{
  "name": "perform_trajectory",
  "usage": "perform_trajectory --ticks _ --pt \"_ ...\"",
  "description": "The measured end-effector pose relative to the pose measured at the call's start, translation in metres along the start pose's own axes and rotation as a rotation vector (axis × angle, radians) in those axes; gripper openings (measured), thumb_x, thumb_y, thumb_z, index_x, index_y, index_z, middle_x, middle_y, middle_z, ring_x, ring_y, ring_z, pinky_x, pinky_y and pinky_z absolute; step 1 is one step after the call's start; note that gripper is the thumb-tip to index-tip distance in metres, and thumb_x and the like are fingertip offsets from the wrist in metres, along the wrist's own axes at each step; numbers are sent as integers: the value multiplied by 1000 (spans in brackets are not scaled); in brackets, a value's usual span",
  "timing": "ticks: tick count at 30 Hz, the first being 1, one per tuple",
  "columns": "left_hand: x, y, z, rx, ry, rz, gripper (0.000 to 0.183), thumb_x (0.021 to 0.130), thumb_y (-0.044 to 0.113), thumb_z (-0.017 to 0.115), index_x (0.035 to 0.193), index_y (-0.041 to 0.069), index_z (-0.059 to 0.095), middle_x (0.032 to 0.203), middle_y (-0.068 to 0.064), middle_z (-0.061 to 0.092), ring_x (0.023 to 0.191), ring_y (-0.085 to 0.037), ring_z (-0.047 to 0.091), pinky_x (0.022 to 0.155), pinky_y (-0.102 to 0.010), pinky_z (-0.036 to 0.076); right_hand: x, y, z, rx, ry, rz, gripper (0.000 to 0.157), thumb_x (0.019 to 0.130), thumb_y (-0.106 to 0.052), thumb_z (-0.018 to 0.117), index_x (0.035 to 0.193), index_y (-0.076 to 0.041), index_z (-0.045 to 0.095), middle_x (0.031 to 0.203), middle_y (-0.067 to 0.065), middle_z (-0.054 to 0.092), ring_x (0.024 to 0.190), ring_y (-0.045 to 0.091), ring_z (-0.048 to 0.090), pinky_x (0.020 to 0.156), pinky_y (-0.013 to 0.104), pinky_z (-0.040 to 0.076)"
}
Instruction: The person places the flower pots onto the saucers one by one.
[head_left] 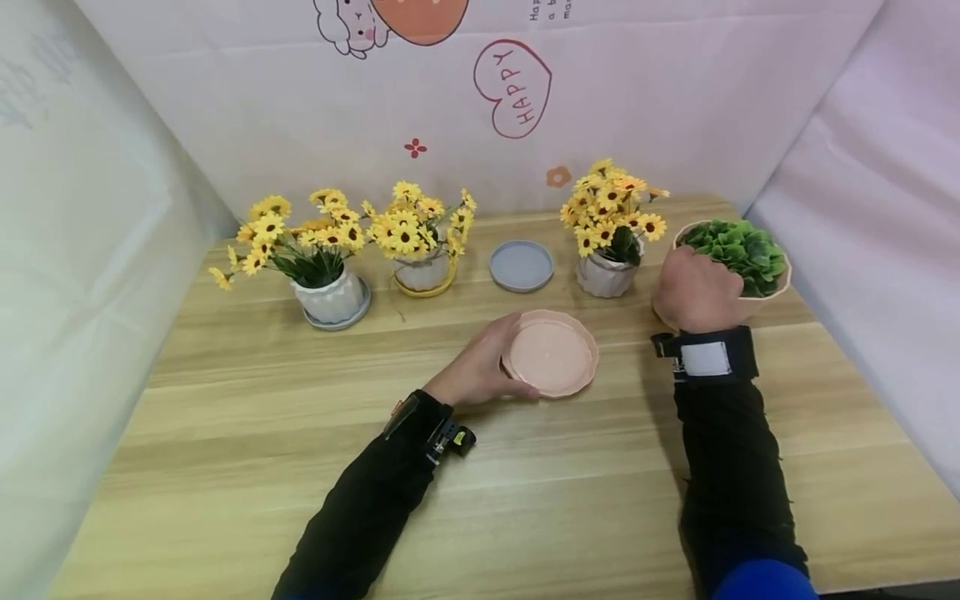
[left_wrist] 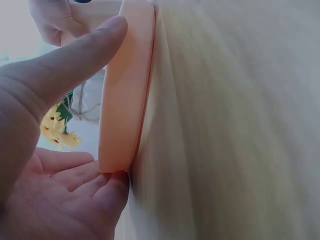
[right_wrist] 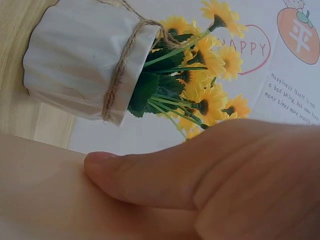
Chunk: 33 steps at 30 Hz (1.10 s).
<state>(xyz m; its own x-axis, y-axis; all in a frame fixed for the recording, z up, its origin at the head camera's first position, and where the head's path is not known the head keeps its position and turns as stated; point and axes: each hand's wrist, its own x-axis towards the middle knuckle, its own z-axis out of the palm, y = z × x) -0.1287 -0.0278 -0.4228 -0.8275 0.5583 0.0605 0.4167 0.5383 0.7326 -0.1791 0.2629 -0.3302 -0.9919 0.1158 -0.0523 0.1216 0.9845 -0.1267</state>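
Observation:
On the table's middle, a round pink plant saucer [head_left: 553, 354] with a scalloped rim sits in my left hand [head_left: 483, 362]. Thumb and fingers grip its side wall [left_wrist: 127, 90] in the left wrist view, its underside at the tabletop. My right hand [head_left: 701, 292] holds the near left side of a pink flowerpot [head_left: 756, 307] with a leafy green plant [head_left: 738, 250]. The right wrist view has the thumb [right_wrist: 145, 175] pressed along the pot's outer wall [right_wrist: 40, 185]; the other fingers are hidden there.
White pots of yellow flowers stand behind: one on a grey-blue saucer [head_left: 366, 304], one on a yellow saucer [head_left: 427, 290], and a third pot [head_left: 603, 275] on bare wood beside my right hand. A blue-grey saucer [head_left: 521, 265] lies between. Printed white cloth [head_left: 300, 125] hangs behind.

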Motion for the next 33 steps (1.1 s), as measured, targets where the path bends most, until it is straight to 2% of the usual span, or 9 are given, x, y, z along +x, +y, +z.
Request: perform_trajectory --ticks 5,9,12,18,22,30,33 --pt "-11 -5 -6 11 18 22 113 64 47 85 149 4 23 149 -8 29 136 -18 24 108 -31 19 0 2 0 -5 -5 -4 30 89 -13 42 106 12 46 93 33 52 82 51 52 66 61 40" --pt "-21 -10 -13 -27 33 28 110 63 44 86 148 7 27 145 -7 35 132 -19 31 106 -33 24 1 2 0 -11 -7 1 30 89 -13 42 106 12 46 93 34 52 82 51 52 66 61 40" --pt "-29 -14 -18 -48 38 -6 111 62 45 87 148 9 26 145 -6 34 132 -19 32 106 -34 26 0 4 -1 -17 -9 0 33 90 -13 42 108 14 45 94 35 52 82 52 52 66 61 40" --pt "-45 -23 -30 -32 46 -116 116 61 50 85 150 11 21 149 -5 30 134 -17 29 106 -36 25 -1 2 1 -20 12 -9 32 90 -13 41 107 13 46 93 34 53 80 51 53 65 62 41" --pt "-55 -31 -39 -51 45 -142 116 62 50 85 150 12 21 148 -5 30 134 -18 29 106 -35 25 -1 1 1 -20 0 -5 30 89 -13 43 106 12 46 93 33 53 81 51 53 65 61 41" --pt "-69 -50 -64 -46 55 -110 114 62 47 86 150 13 22 148 -3 31 133 -19 31 105 -35 26 -1 0 0 -16 9 13 32 89 -14 43 108 12 46 94 33 53 82 51 53 67 62 40" --pt "-72 -54 -71 -44 59 -106 113 62 45 87 149 12 23 146 -5 33 132 -20 32 105 -36 27 -1 2 -2 -9 -16 11 34 89 -15 41 110 12 45 96 34 52 84 52 52 68 62 39"
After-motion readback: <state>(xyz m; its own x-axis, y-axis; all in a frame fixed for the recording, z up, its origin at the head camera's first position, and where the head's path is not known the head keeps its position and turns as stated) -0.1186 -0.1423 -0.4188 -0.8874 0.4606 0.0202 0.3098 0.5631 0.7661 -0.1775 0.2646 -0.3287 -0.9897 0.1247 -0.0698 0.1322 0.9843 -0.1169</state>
